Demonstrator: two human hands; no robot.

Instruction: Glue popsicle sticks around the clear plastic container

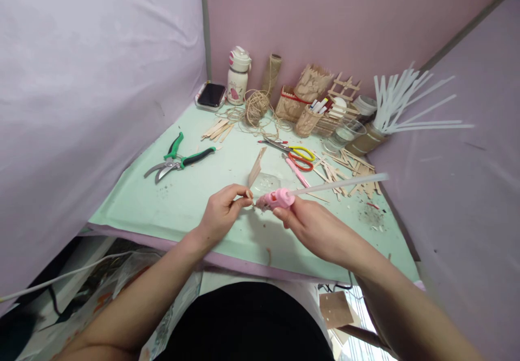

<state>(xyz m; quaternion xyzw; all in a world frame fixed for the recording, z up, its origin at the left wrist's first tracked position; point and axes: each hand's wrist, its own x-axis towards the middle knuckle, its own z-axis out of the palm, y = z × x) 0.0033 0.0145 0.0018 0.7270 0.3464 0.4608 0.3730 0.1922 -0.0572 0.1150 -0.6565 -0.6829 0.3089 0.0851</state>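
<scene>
My right hand [311,223] is wrapped round a pink hot glue gun [276,199], and a long translucent glue stick [341,184] juts out of its back end to the right. The gun's nozzle points left, close to the fingertips of my left hand [227,207]. Those fingers pinch a small pale wooden piece [249,194], mostly hidden by them; whether the nozzle touches it I cannot tell. Just beyond my hands, a flat panel of wooden sticks [257,167] stands tilted beside a clear shallow dish [268,181].
Green-handled pruning shears [174,161] lie at left. Scissors [290,149], a pink pen-like tool [298,171] and loose wooden sticks [337,171] lie to the right. Along the back stand a bottle [238,77], twine [257,106], wooden containers [289,105] and a holder of glue sticks [368,140].
</scene>
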